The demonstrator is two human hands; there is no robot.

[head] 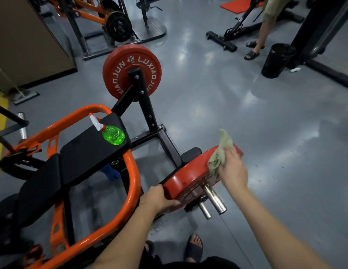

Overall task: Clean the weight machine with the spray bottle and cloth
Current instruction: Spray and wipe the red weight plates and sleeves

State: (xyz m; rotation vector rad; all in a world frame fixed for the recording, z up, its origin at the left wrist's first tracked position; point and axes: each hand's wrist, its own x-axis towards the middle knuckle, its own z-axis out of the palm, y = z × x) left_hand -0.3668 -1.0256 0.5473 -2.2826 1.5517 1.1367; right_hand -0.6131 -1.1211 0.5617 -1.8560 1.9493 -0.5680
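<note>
Here, right hand [232, 167] clenched on cloth [220, 152] at red plate [186, 181] far rim; left hand [159, 199] gripping near rim; spray bottle [111, 133] far-left on seat pad [87, 148].

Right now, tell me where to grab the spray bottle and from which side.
Take the spray bottle by its narrow neck, just under the white trigger head, coming from above. It stands upright on the black pad, so the green body is wide and rounded while the neck fits the fingers. The left hand, now on the red plate, is nearer.
</note>
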